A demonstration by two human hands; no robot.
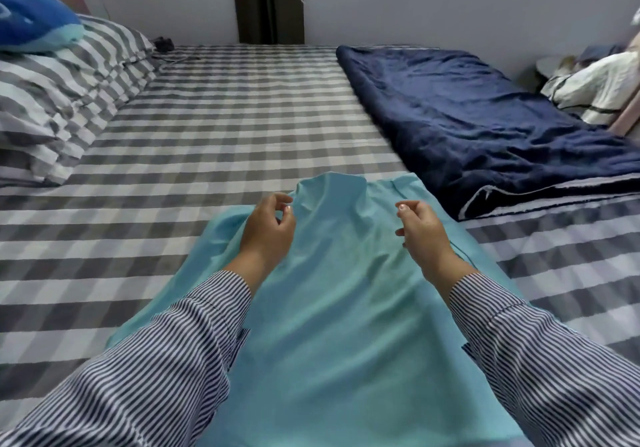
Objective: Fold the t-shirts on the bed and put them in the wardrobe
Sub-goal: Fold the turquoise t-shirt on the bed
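1. Far left of the hands, a striped pillow (65, 86) with a blue plush toy (33, 18) on it lies well clear of the work; neither looks likely to get in the way.
2. The left hand (268, 230) hovers over the light blue t-shirt (332, 308), fingers curled and loosely parted, gripping nothing. Just beyond it the cloth stands in a raised hump; folding over that would likely trap a crease.
3. The t-shirt lies spread on the checked bed (207, 128), under and between both hands, its near end running out of view below. A part hanging off the edge could drag the whole shirt down.
4. The right hand (424, 230) is likewise half-curled and empty, above the shirt's right edge.
5. Right of it, the navy blanket (485, 117) lies near the shirt; a sideways fold could snag it.
6. No brand, label or writing can be read anywhere.
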